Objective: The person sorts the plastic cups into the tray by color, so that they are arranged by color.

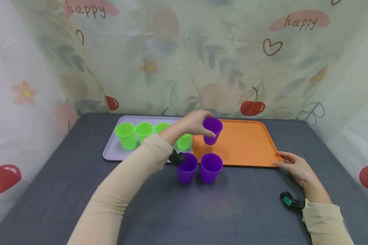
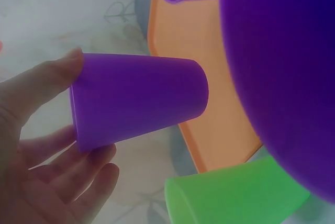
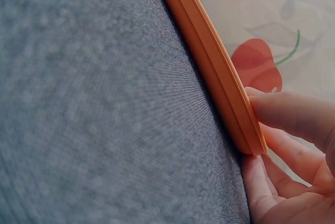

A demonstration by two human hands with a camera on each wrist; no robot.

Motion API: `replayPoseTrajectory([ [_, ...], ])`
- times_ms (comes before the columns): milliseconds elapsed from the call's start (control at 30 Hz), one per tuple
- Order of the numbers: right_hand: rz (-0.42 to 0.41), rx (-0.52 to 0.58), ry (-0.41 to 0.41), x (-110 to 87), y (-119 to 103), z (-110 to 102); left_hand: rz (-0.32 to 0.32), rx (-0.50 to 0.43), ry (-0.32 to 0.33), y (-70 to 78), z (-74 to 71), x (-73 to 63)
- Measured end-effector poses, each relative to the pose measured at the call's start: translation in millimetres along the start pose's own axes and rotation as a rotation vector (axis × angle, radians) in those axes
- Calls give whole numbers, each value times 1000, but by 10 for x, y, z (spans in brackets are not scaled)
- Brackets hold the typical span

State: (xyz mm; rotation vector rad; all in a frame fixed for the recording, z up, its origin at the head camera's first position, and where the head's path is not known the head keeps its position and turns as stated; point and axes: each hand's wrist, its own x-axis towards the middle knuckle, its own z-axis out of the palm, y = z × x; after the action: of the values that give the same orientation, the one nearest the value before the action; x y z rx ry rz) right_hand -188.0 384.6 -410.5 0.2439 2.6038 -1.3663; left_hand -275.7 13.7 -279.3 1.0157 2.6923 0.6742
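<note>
My left hand (image 1: 194, 124) grips a purple cup (image 1: 212, 131) near its rim and holds it upright over the left part of an orange tray (image 1: 245, 143). In the left wrist view the thumb and fingers lie on opposite sides of this cup (image 2: 138, 96). At the tray's front right corner, my right hand (image 1: 299, 170) holds the edge between thumb and fingers. The right wrist view shows them at the orange rim (image 3: 214, 72). Two more purple cups stand side by side on the table before the trays, a left one (image 1: 187, 170) and a right one (image 1: 211, 170).
A lilac tray (image 1: 113, 151) adjoins the orange one on the left. Several green cups (image 1: 127, 137) stand upright on it, partly hidden by my left arm. A patterned curtain (image 1: 184, 68) closes off the back of the dark table (image 1: 214, 214).
</note>
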Motion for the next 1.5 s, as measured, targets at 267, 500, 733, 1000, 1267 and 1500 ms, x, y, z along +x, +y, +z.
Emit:
replayPoseTrajectory([
  [267,-2,11,3,4,13,2,-69,22,-19,-34,54,101],
  [500,-1,4,6,7,2,7,-89,33,-44,-70,116,123],
  [733,8,25,15,11,7,20,-88,77,-90,-99,141,141],
  [1000,4,19,8,6,6,13,-89,92,-98,-133,156,159],
  [1267,9,-4,6,10,5,3,-89,79,-111,-134,173,190],
  [1500,14,14,3,18,2,1,-91,96,-113,-148,186,200],
])
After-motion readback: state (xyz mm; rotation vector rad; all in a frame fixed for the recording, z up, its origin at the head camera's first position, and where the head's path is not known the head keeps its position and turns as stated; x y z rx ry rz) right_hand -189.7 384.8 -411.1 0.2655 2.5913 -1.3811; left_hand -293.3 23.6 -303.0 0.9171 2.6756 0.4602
